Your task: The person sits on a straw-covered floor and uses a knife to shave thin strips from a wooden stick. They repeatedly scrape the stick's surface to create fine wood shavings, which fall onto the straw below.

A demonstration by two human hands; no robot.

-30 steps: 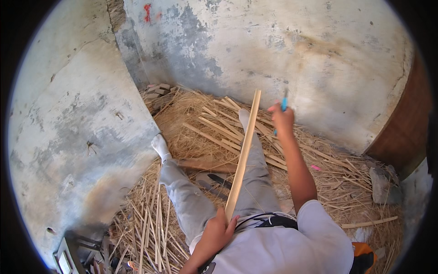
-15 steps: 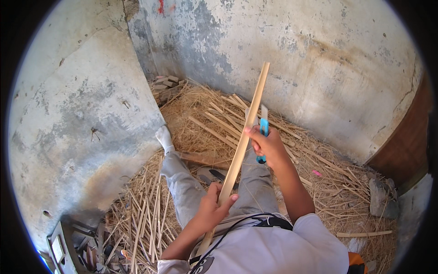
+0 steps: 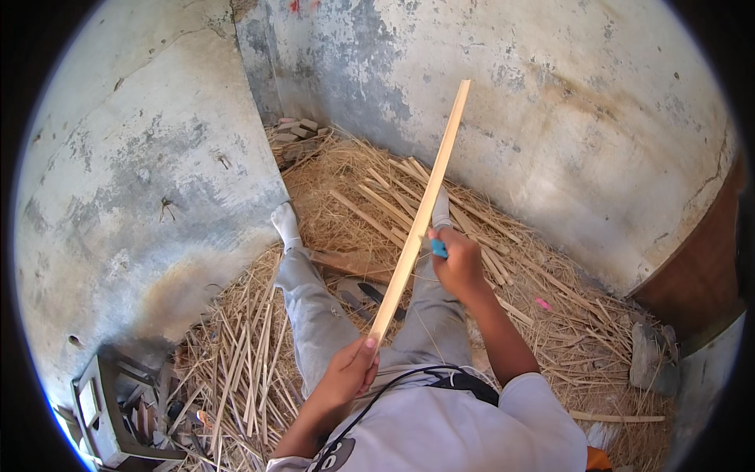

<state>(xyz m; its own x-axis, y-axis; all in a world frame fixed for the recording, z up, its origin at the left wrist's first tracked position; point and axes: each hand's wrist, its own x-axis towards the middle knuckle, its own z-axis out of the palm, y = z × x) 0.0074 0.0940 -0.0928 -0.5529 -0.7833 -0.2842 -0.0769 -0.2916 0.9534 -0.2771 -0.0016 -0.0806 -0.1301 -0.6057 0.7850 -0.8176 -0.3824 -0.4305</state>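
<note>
A long pale strip of split bamboo [image 3: 429,201] slants up and away from my lap, its far tip in front of the back wall. My left hand [image 3: 350,371] is closed around its lower part, thumb on top. Beside the strip's right edge, about midway along, my right hand [image 3: 460,263] is wrapped round a blue utility knife [image 3: 439,248]. Only a bit of the blue handle shows between the fingers; the blade cannot be made out. Both my legs, in grey trousers, stretch out below the strip.
Bamboo strips [image 3: 385,206] lie on straw-like shavings ahead, with more slats [image 3: 244,377] at left. Between my legs is a dark-bladed knife [image 3: 371,293] near a wooden plank [image 3: 350,266]. A stone block [image 3: 654,362] stands at right, a broken frame [image 3: 110,417] at lower left.
The bamboo strip has turned, showing a flatter, lighter face. My right hand has rotated and dropped slightly, so the knife no longer points upward. My left hand has shifted slightly down and left.
</note>
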